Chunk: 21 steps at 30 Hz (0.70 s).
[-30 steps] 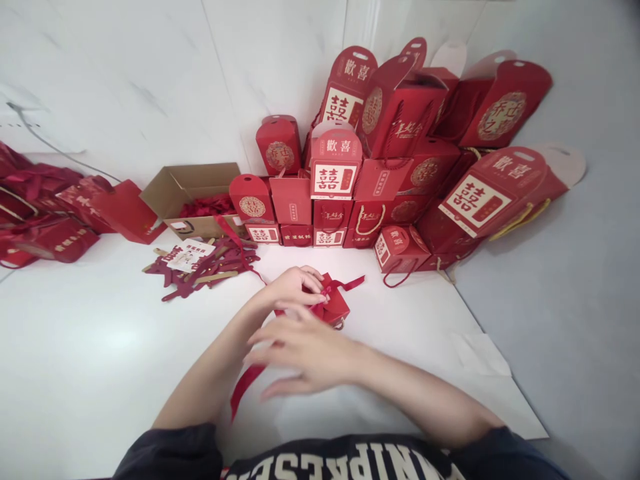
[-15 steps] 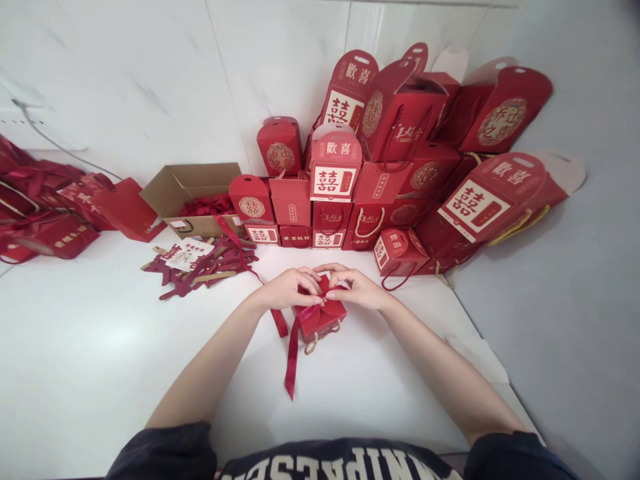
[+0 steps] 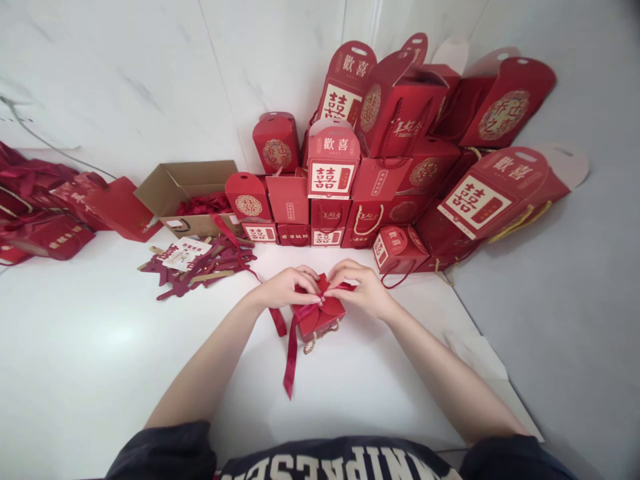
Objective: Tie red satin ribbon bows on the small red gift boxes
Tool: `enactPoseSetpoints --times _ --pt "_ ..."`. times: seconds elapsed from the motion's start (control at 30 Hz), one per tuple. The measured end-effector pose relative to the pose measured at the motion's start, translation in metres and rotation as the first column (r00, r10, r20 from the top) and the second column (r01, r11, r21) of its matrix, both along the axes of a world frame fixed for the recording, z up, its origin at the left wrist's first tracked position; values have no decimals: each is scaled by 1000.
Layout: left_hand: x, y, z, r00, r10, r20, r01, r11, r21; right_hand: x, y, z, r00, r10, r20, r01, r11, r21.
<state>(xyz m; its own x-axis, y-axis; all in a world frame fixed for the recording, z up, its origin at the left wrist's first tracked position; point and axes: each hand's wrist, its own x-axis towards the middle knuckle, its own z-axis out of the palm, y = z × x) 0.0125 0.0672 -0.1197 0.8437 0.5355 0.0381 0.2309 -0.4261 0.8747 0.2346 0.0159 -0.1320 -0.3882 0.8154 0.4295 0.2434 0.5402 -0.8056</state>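
Small red cardboard gift box with twisted cord handle (image 3: 320, 325) on white table (image 3: 110, 347), landmark; left hand (image 3: 294, 289) at its top left, thumb and fingers pinching dark red satin ribbon (image 3: 291, 363); right hand (image 3: 363, 291) at its top right, fingertips narrow, pinching same ribbon; ribbon tail hangs left of box; stacked red printed boxes (image 3: 333, 180) behind it; open brown carton (image 3: 200, 225) behind left.

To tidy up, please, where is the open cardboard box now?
The open cardboard box is on the head view's left side, behind the dark red cutouts, beside the stacked red boxes.
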Motion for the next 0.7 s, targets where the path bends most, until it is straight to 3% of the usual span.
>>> enactPoseSetpoints --times 0.1,0.2,0.33,0.47,0.57,0.7 --pt "-1 4 -6 999 -24 36 25 999 -42 4 -17 7 979 72 190 -115 967 226" --pt "-1 7 -10 996 -27 84 33 997 -70 3 -34 15 902 29 431 -211 900 381" --pt "0 6 -8 995 -53 86 56 998 -35 -1 -42 25 777 -109 620 -229 869 439" --pt "0 5 -4 996 -61 71 62 998 -10 -1 -39 26 723 -163 672 -218 868 446" --pt "-1 4 -4 996 -67 57 67 998 1 0 -39 21 732 -153 664 -201 883 425" --pt "-2 3 -3 999 -35 26 35 999 1 -2 -35 17 900 -94 426 -20 967 256"
